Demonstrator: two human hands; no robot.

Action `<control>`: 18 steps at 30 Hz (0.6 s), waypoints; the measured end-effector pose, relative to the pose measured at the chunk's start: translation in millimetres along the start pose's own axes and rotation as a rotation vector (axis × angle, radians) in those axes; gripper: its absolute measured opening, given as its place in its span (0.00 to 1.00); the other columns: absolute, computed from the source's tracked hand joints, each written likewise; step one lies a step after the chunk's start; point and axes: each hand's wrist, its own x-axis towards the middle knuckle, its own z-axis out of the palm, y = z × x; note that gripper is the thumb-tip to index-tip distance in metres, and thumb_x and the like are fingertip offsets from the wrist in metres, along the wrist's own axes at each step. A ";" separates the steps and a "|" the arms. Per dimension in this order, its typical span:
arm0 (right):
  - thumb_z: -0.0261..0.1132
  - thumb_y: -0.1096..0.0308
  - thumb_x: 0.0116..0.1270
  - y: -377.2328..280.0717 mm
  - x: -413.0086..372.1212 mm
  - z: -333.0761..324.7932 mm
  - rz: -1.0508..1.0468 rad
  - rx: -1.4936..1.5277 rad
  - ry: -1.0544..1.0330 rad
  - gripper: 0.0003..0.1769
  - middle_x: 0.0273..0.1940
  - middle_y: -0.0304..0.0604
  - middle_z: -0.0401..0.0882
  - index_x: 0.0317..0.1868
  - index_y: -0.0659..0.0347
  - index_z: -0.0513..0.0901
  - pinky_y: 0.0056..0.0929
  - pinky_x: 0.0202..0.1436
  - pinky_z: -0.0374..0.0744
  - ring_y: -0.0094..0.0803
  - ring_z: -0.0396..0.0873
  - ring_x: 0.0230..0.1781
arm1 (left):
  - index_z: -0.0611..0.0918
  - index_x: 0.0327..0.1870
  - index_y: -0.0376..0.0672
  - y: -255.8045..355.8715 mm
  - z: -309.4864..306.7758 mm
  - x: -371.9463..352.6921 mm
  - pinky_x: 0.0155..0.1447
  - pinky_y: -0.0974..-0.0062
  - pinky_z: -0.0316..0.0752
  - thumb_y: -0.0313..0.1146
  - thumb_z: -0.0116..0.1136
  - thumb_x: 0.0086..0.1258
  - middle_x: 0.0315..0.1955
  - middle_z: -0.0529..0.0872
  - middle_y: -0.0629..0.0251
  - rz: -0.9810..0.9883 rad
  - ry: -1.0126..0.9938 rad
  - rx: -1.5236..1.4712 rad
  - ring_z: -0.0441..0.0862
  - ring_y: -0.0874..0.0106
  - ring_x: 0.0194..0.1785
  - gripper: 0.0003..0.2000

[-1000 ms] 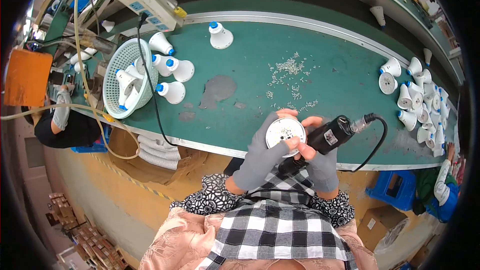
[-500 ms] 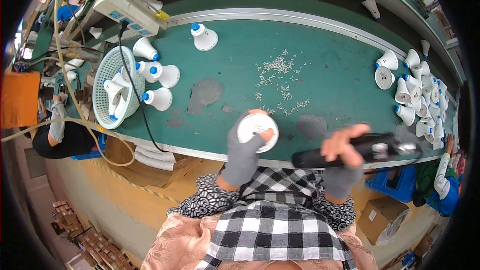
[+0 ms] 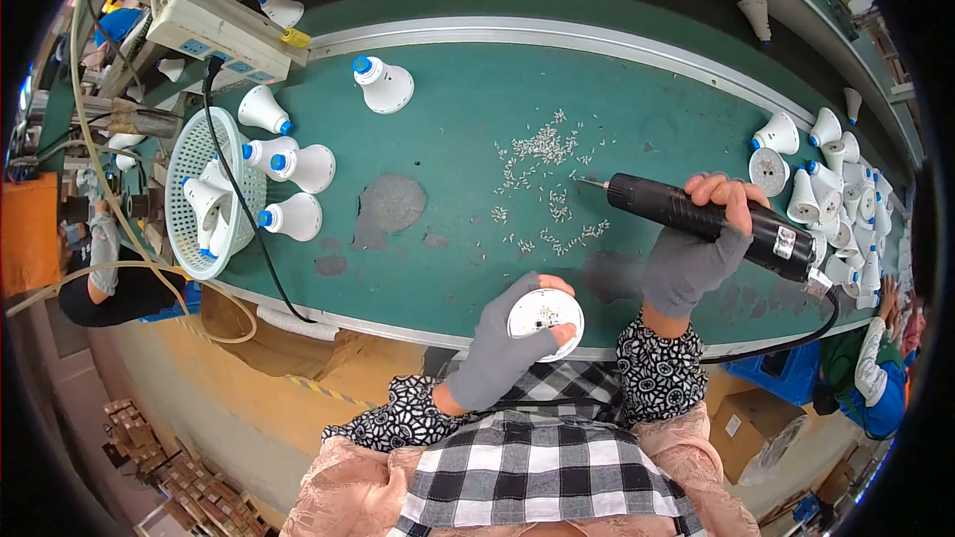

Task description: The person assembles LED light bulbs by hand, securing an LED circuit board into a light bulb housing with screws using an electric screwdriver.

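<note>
My left hand (image 3: 505, 343), in a grey fingerless glove, grips a round white lamp part (image 3: 545, 318) with its flat face up, close to the table's front edge. Small marks or components show on that face. My right hand (image 3: 704, 239), gloved the same way, is wrapped round a black electric screwdriver (image 3: 667, 203). The tool's thin bit points left, over the green tabletop near a scatter of tiny white pieces (image 3: 547, 146). A black cable runs from the tool's rear end.
A pale basket (image 3: 183, 209) of white lamp housings stands left, with more housings beside it. One housing (image 3: 384, 86) stands at the back. Many housings (image 3: 854, 201) crowd the right end. A power strip (image 3: 214, 40) is upper left. Other people sit at both sides.
My right hand has raised and turned the screwdriver, so its bit now points up and left over the table. My left hand has moved slightly right and down with the white part.
</note>
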 end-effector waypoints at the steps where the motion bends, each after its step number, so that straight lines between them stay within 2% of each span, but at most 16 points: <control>1: 0.60 0.68 0.63 1.6 0.9 1.0 0.001 -0.007 0.005 0.13 0.26 0.43 0.72 0.45 0.63 0.70 0.35 0.45 0.73 0.31 0.72 0.31 | 0.78 0.50 0.39 0.2 -1.2 1.0 0.49 0.80 0.76 0.28 0.63 0.60 0.42 0.81 0.67 -0.002 0.005 0.003 0.79 0.79 0.44 0.16; 5: 0.60 0.68 0.64 6.9 2.6 -1.4 -0.013 -0.074 0.020 0.13 0.26 0.43 0.73 0.45 0.64 0.69 0.35 0.45 0.74 0.31 0.72 0.31 | 0.78 0.50 0.39 1.1 -5.0 6.0 0.50 0.80 0.76 0.28 0.63 0.61 0.44 0.81 0.67 -0.005 0.028 0.010 0.79 0.79 0.45 0.16; 12: 0.59 0.68 0.64 11.5 3.4 -5.5 -0.029 -0.156 0.018 0.10 0.27 0.44 0.73 0.41 0.64 0.71 0.35 0.45 0.75 0.31 0.73 0.31 | 0.79 0.50 0.39 1.6 -3.9 9.8 0.51 0.79 0.75 0.26 0.63 0.60 0.46 0.80 0.67 -0.013 0.028 0.028 0.78 0.79 0.46 0.16; 15: 0.59 0.68 0.64 4.7 3.3 -2.2 0.004 -0.122 0.043 0.09 0.27 0.42 0.72 0.40 0.63 0.71 0.34 0.45 0.74 0.31 0.72 0.31 | 0.80 0.48 0.40 4.4 -6.4 11.0 0.53 0.77 0.74 0.26 0.64 0.60 0.48 0.79 0.64 0.044 0.021 0.082 0.78 0.77 0.49 0.15; 18: 0.58 0.68 0.66 -16.6 4.4 -6.8 0.062 -0.042 0.045 0.08 0.28 0.40 0.69 0.40 0.62 0.70 0.33 0.45 0.72 0.30 0.70 0.32 | 0.80 0.47 0.40 3.4 -14.8 20.7 0.54 0.73 0.74 0.26 0.64 0.57 0.52 0.79 0.62 0.467 0.067 0.545 0.76 0.70 0.52 0.15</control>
